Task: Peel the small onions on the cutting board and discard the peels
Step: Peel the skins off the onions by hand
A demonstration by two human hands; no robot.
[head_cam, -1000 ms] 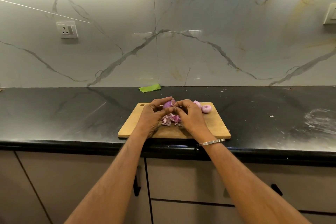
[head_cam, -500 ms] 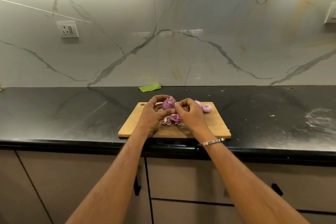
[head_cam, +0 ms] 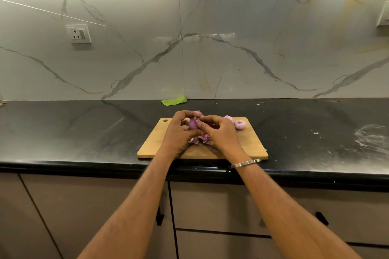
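**While two hands work one onion, two more wait on the board**

Where the two hands meet above the board, one small purple onion (head_cam: 193, 123) sits between them. The left hand (head_cam: 179, 132) curls round it from its own side, fingers arched over the top and thumb underneath. The right hand (head_cam: 221, 132) pinches at the onion's upper edge with thumb and forefinger, where a flap of skin stands loose; how much skin is caught in the pinch is too small to tell.

Just below the hands lies one heap of purple peels (head_cam: 199, 140), partly hidden by both wrists, so the pieces cannot be counted.

Beyond the right hand's knuckles rest two peeled onions (head_cam: 240, 124); the nearer is half covered by the hand.

One wooden cutting board (head_cam: 248, 145) lies under everything, on one black counter (head_cam: 84, 132). One silver bangle (head_cam: 245, 163) circles the right wrist. Further off, beyond the left hand, one green scrap (head_cam: 174, 101) lies at the wall's foot.
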